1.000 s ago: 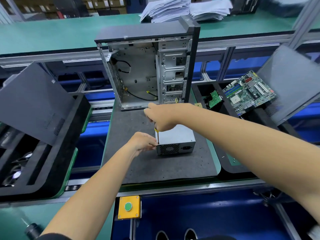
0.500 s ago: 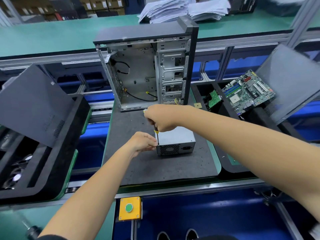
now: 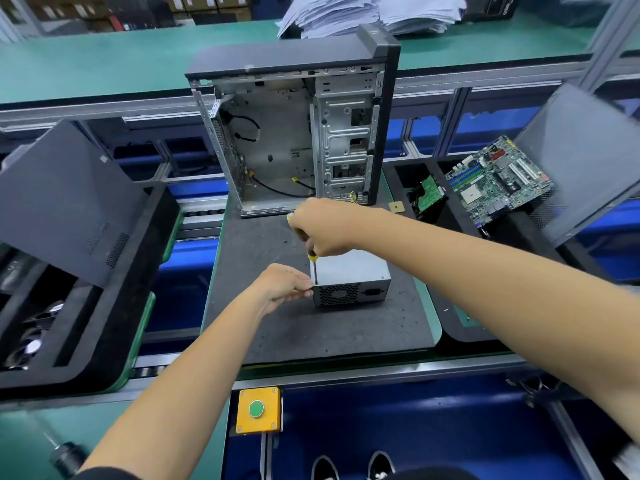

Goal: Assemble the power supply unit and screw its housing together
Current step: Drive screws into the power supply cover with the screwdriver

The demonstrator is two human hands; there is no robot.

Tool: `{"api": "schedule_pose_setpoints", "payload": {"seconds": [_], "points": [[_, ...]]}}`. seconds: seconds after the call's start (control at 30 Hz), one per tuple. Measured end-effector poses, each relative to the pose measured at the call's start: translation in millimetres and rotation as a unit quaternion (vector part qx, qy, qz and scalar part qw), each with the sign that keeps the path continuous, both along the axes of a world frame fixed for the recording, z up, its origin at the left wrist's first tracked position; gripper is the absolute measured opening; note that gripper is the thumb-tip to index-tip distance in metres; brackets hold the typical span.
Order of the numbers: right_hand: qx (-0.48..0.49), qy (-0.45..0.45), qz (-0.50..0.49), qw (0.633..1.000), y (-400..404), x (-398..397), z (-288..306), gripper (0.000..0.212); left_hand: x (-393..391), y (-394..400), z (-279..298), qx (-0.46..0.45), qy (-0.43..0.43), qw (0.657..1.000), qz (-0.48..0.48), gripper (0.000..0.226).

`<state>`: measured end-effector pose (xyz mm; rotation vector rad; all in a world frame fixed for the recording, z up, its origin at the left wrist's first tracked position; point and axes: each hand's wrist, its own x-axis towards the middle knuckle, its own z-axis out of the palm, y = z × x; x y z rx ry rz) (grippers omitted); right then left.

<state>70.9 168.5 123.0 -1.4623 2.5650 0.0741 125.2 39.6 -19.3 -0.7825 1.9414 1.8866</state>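
Observation:
A grey metal power supply unit (image 3: pixel 356 275) lies on the dark foam mat (image 3: pixel 277 327), its fan grille and socket facing me. My right hand (image 3: pixel 325 226) grips a yellow-and-black screwdriver (image 3: pixel 313 263) held upright, its tip on the unit's top near the left front corner. My left hand (image 3: pixel 284 284) holds the unit's left front corner, fingers curled against its edge. The screw under the tip is too small to see.
An open computer case (image 3: pixel 294 133) stands upright behind the mat. To the right lie a motherboard (image 3: pixel 495 181) and a dark side panel (image 3: pixel 585 157); a black foam tray (image 3: pixel 86 306) with another panel lies left. A yellow button box (image 3: pixel 258 410) sits on the front rail.
My right hand has twisted slightly on the screwdriver, staying above the same corner. The left hand and the unit have not moved.

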Motion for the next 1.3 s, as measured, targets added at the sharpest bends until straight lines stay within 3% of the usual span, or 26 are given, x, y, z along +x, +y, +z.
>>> {"api": "schedule_pose_setpoints", "payload": {"seconds": [0.07,0.17,0.27,0.4,0.5,0.63,0.83,1.0,1.13,1.3], "points": [[-0.012,0.033,-0.016,0.999,-4,1,-3,0.017,-1,-1,-3,0.004,0.001,1.0,0.008,0.002],[-0.004,0.06,-0.053,0.997,-6,0,-7,0.025,-5,-2,-6,-0.009,-0.013,1.0,-0.002,0.019],[0.023,0.07,-0.07,0.995,-1,-4,-7,0.04,0,-1,-7,0.004,-0.041,0.998,-0.041,0.015],[0.041,-0.008,-0.05,0.998,2,-5,-3,0.018,7,3,-17,0.098,-0.068,0.992,-0.043,0.027],[0.024,-0.023,-0.037,0.999,-3,-3,-5,0.023,9,4,-23,0.128,-0.061,0.989,-0.045,0.035],[0.004,0.013,-0.033,0.999,-6,-4,-8,0.012,9,4,-27,0.123,-0.047,0.99,-0.047,0.032],[0.033,0.013,-0.066,0.997,-3,-8,-8,0.036,4,0,-26,0.105,-0.04,0.992,-0.054,0.025],[0.058,-0.067,-0.044,0.995,-4,-9,3,0.009,0,-2,-22,0.111,-0.061,0.991,-0.039,0.019],[0.017,0.012,-0.028,0.999,-5,-3,3,0.009,1,-2,-21,0.101,-0.064,0.992,-0.046,0.021],[0.046,0.073,-0.044,0.995,-5,-1,-1,0.031,1,-1,-19,0.086,-0.076,0.993,-0.036,0.023]]}}
